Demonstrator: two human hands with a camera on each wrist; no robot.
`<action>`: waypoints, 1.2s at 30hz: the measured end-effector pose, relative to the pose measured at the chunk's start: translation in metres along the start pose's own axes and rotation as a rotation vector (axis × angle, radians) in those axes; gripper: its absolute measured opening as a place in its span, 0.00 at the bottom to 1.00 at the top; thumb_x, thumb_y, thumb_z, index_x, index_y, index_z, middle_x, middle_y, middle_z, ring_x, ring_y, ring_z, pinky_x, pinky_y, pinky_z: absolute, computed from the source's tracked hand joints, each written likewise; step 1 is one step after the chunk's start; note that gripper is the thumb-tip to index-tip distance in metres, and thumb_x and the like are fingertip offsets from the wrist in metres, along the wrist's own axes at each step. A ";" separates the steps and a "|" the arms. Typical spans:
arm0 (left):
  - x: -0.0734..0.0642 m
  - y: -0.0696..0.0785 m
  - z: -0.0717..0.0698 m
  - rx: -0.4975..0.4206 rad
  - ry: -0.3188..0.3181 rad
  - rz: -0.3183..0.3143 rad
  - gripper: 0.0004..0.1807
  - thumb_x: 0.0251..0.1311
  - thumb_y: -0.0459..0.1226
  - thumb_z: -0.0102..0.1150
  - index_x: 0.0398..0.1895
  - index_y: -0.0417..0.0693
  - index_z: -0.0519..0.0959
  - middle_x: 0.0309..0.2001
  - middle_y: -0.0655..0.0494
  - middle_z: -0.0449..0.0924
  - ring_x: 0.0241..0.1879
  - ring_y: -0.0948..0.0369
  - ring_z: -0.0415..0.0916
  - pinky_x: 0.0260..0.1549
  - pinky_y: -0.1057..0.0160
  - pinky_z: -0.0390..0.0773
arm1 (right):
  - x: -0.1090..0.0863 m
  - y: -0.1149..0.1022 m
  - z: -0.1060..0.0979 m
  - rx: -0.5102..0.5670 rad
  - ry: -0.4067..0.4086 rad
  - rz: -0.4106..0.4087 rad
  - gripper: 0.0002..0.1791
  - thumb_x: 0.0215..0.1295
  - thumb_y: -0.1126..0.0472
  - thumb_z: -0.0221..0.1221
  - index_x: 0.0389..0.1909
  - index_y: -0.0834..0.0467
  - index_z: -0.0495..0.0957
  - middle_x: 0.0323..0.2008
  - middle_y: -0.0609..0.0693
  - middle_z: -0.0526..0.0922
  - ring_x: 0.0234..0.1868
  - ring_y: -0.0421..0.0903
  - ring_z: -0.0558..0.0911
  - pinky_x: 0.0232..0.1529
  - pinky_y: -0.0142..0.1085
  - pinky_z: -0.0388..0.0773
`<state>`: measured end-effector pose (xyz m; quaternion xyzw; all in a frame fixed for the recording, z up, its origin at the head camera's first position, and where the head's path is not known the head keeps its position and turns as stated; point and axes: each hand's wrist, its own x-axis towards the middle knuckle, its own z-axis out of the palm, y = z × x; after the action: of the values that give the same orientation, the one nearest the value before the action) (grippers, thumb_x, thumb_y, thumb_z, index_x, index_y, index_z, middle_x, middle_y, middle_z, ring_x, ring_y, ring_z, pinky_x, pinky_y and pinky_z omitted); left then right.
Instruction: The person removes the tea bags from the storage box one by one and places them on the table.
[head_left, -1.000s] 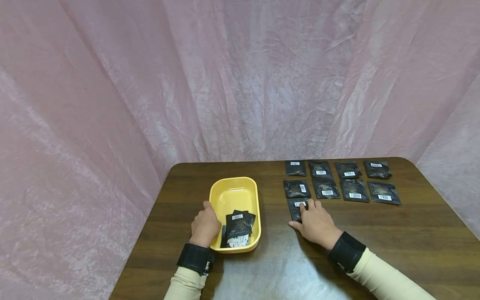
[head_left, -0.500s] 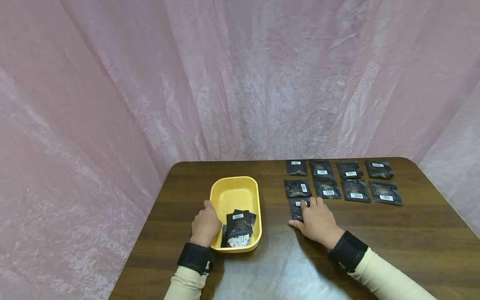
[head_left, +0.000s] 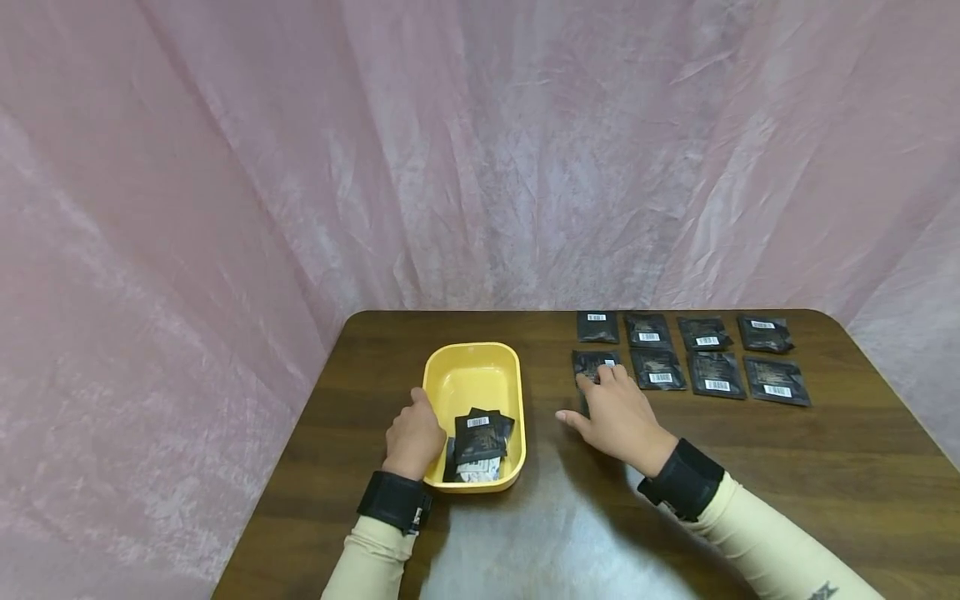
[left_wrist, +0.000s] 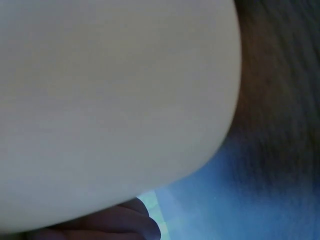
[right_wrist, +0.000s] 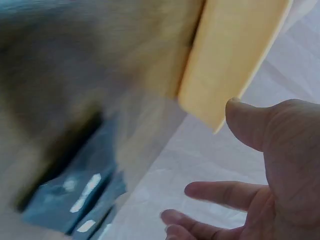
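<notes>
My left hand [head_left: 414, 437] grips the left rim of a yellow plastic tray [head_left: 472, 383]. Black packets [head_left: 476, 442] with a white label lie piled in the tray's near end, above a whitish printed piece. Over the lowest packet in the left column of the table rows hovers my right hand [head_left: 622, 417], its thumb and fingers spread. Only a dark sliver of that packet [head_left: 583, 406] shows beside the hand. In the right wrist view the hand [right_wrist: 280, 165] holds nothing, with table packets [right_wrist: 75, 195] off to one side. The left wrist view shows mostly blurred skin.
Several flat black packets [head_left: 716, 375] with barcode labels form two rows at the back right of the wooden table [head_left: 750, 467]. A pink curtain [head_left: 480, 167] hangs behind the table's far edge.
My right hand has come off the lowest left packet, rising with its fingers straightened. The left hand stays on the tray rim. The head view has tilted slightly.
</notes>
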<state>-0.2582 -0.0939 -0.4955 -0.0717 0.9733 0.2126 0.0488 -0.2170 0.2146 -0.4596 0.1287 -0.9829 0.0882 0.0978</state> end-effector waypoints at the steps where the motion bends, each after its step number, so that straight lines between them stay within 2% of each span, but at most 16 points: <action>1: 0.000 0.000 0.000 0.003 -0.002 -0.002 0.25 0.63 0.31 0.62 0.61 0.35 0.66 0.34 0.41 0.81 0.30 0.49 0.80 0.31 0.50 0.78 | 0.003 -0.003 -0.001 0.009 -0.001 -0.010 0.39 0.66 0.38 0.70 0.63 0.66 0.82 0.50 0.66 0.82 0.48 0.60 0.76 0.54 0.53 0.75; 6: 0.000 0.000 0.002 -0.001 -0.026 -0.018 0.26 0.64 0.31 0.62 0.62 0.35 0.66 0.34 0.42 0.80 0.30 0.49 0.80 0.31 0.51 0.78 | 0.015 -0.022 -0.004 0.035 0.009 -0.084 0.39 0.65 0.37 0.70 0.64 0.63 0.82 0.51 0.61 0.83 0.50 0.57 0.77 0.54 0.50 0.77; 11: -0.002 -0.002 0.003 -0.002 -0.031 -0.023 0.26 0.64 0.31 0.62 0.62 0.35 0.66 0.34 0.41 0.80 0.31 0.49 0.80 0.32 0.50 0.78 | 0.024 -0.045 -0.003 0.097 -0.005 -0.211 0.37 0.65 0.39 0.72 0.64 0.62 0.82 0.59 0.60 0.84 0.60 0.57 0.79 0.64 0.52 0.78; 16: -0.001 -0.001 0.004 0.003 -0.025 -0.008 0.26 0.63 0.31 0.62 0.61 0.35 0.66 0.35 0.41 0.81 0.31 0.49 0.80 0.32 0.49 0.79 | 0.032 -0.066 0.002 0.135 -0.088 -0.332 0.36 0.66 0.40 0.71 0.66 0.59 0.81 0.65 0.59 0.82 0.68 0.57 0.78 0.71 0.51 0.75; 21: -0.002 -0.001 0.005 0.003 -0.011 0.012 0.26 0.61 0.31 0.61 0.61 0.36 0.66 0.35 0.40 0.82 0.32 0.48 0.81 0.33 0.47 0.79 | 0.037 -0.082 0.011 0.121 -0.174 -0.417 0.36 0.65 0.39 0.71 0.67 0.56 0.81 0.68 0.57 0.81 0.70 0.55 0.77 0.73 0.50 0.73; 25: -0.003 0.000 0.005 -0.005 -0.013 0.015 0.25 0.61 0.31 0.62 0.60 0.36 0.66 0.34 0.41 0.81 0.31 0.48 0.81 0.32 0.48 0.79 | 0.040 -0.092 0.017 0.089 -0.232 -0.441 0.40 0.64 0.37 0.71 0.69 0.58 0.79 0.69 0.57 0.81 0.70 0.54 0.78 0.73 0.47 0.74; 32: -0.003 0.001 0.004 -0.002 -0.010 0.024 0.25 0.60 0.32 0.62 0.59 0.36 0.67 0.34 0.40 0.82 0.31 0.47 0.81 0.31 0.46 0.79 | 0.043 -0.098 0.027 0.081 -0.356 -0.394 0.55 0.59 0.31 0.72 0.78 0.61 0.68 0.73 0.58 0.78 0.74 0.55 0.77 0.76 0.48 0.72; 36: -0.003 0.002 0.004 -0.004 -0.018 0.024 0.25 0.60 0.31 0.63 0.59 0.36 0.67 0.34 0.40 0.82 0.30 0.48 0.81 0.30 0.48 0.79 | 0.044 -0.100 0.032 0.051 -0.400 -0.399 0.57 0.55 0.29 0.73 0.77 0.60 0.70 0.72 0.56 0.80 0.71 0.54 0.79 0.74 0.48 0.73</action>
<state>-0.2550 -0.0898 -0.4978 -0.0581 0.9732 0.2159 0.0549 -0.2374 0.1022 -0.4665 0.3370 -0.9354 0.0646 -0.0859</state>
